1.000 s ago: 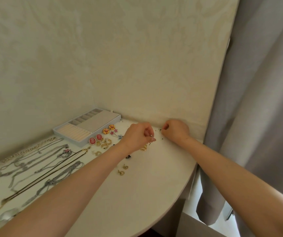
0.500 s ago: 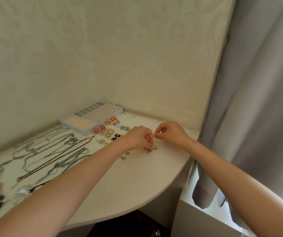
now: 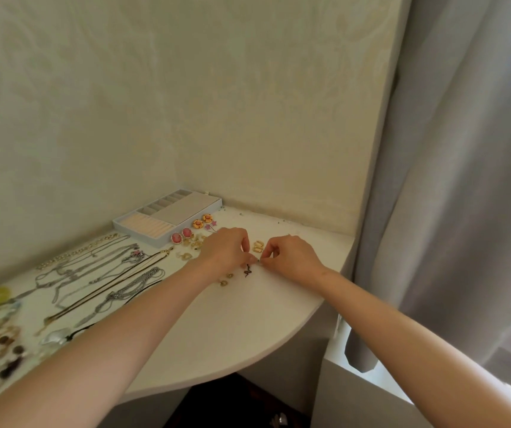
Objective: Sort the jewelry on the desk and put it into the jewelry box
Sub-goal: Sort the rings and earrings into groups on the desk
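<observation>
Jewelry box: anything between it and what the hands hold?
The left hand and right hand pinch a tiny piece. On the desk, pink earrings, orange earrings and gold hoops lie between it and the open jewelry box; a lifted carry should clear them.

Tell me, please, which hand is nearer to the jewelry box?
Left. The left hand is right of the jewelry box; the right hand is beyond it, farther right.

Soft daylight, wide-angle bend, slight blur.
</observation>
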Tool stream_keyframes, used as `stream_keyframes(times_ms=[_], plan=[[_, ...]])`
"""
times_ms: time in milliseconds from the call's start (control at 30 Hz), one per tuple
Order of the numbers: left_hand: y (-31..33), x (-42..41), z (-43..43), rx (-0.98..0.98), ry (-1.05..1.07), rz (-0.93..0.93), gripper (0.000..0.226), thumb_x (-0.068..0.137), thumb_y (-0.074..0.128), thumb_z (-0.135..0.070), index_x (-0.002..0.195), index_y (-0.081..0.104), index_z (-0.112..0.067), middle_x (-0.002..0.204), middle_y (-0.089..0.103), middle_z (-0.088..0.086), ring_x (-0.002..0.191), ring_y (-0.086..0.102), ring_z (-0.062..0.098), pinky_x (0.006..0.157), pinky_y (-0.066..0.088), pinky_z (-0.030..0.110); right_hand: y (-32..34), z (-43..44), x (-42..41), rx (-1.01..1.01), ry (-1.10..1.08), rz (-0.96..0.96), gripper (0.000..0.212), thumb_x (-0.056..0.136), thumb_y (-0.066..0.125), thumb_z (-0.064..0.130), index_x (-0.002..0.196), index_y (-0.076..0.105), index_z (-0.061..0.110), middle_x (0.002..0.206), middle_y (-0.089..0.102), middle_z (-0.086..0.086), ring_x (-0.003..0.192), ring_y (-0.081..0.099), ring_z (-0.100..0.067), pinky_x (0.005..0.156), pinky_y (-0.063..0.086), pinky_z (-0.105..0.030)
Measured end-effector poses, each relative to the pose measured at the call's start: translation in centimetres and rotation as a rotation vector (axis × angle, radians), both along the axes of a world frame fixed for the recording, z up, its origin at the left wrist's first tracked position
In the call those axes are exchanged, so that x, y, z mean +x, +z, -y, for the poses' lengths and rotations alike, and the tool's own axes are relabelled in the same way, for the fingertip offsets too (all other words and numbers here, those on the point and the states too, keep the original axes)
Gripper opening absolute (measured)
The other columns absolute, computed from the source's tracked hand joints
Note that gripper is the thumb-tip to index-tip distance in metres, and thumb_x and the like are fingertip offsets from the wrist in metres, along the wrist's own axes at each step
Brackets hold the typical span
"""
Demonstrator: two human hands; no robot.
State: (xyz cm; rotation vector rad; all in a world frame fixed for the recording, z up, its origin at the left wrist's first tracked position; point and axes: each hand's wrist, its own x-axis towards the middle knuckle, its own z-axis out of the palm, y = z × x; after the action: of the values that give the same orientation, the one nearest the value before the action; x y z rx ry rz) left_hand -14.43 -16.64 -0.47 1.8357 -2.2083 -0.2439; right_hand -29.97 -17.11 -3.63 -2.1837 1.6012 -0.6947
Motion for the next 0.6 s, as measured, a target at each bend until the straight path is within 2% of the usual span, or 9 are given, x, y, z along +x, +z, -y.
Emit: stream_keyframes(times_ms=[133, 300, 367, 467, 600], plan=[[1.3, 0.8, -0.1, 0.016, -0.02, 0.009, 0.014, 0.081, 0.071, -0.024, 0.087, 0.058, -0.022, 0.091, 0.064, -0.006, 0.091, 0.06, 0.015, 0.067, 0.04, 0.025, 0.2, -0.1, 0.4, -0.019, 0.008, 0.018, 0.007, 0.083, 0.066, 0.03, 0.086, 0.069, 0.025, 0.062, 0.048, 0.014, 0.062, 0.045, -0.004, 0.055, 0.029, -0.021], [1.1, 1.1, -0.6, 0.103, -0.161, 0.134, 0.02, 0.083, 0.064, -0.008, 0.086, 0.058, -0.027, 0.09, 0.064, -0.01, 0.084, 0.058, 0.01, 0.065, 0.043, 0.024, 0.3, 0.0, -0.3, -0.01, 0.005, 0.026, 0.012, 0.08, 0.066, 0.024, 0.089, 0.069, 0.033, 0.064, 0.047, 0.011, 0.061, 0.044, -0.004, 0.054, 0.028, -0.021], [0.4, 0.9, -0.6, 0.098, -0.165, 0.145, 0.016, 0.083, 0.064, -0.011, 0.089, 0.061, -0.026, 0.092, 0.066, -0.009, 0.086, 0.059, 0.01, 0.062, 0.04, 0.022, 0.4, 0.0, -0.5, 0.012, 0.014, 0.003, 0.011, 0.08, 0.067, 0.027, 0.088, 0.067, 0.035, 0.066, 0.047, 0.012, 0.062, 0.044, -0.003, 0.054, 0.028, -0.021], [0.0, 0.7, -0.4, 0.101, -0.153, 0.115, 0.012, 0.08, 0.07, -0.02, 0.087, 0.06, -0.024, 0.084, 0.061, -0.011, 0.089, 0.061, 0.012, 0.073, 0.044, 0.027, 0.3, -0.1, -0.5, 0.022, 0.031, 0.001, 0.006, 0.079, 0.069, 0.03, 0.083, 0.067, 0.035, 0.065, 0.047, 0.011, 0.062, 0.044, -0.004, 0.055, 0.029, -0.021], [-0.2, 0.4, -0.4, 0.07, -0.145, 0.106, 0.014, 0.081, 0.07, -0.029, 0.09, 0.06, -0.022, 0.079, 0.051, -0.014, 0.083, 0.053, 0.01, 0.072, 0.039, 0.025, 0.1, -0.1, -0.5, 0.011, 0.043, 0.012, 0.004, 0.08, 0.071, 0.034, 0.082, 0.068, 0.033, 0.064, 0.046, 0.011, 0.061, 0.044, -0.004, 0.055, 0.029, -0.022]])
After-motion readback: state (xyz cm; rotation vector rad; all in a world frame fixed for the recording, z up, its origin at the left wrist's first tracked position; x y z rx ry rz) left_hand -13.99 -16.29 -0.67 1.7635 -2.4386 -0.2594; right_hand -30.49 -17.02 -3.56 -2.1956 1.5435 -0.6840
